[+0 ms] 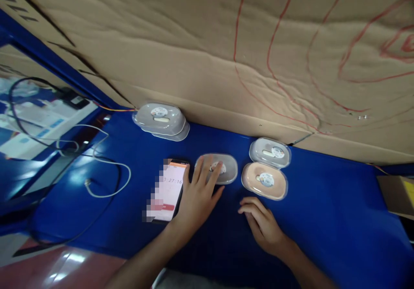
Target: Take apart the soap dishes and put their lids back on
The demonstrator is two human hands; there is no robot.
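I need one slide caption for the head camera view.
Left hand spread over a grey oval plastic container beside a black smartphone, right hand near a peach oval container.

Head view, one, worn on your head. Aim: forward and down, over the blue table (310, 233). Range: close, your left hand (197, 194) and right hand (263, 226) within the lower middle. Upper field: cardboard wall (181, 34), beyond the table, its base slanting down toward the right. Lower left corner: a patch of floor (69, 267), past the table's edge.
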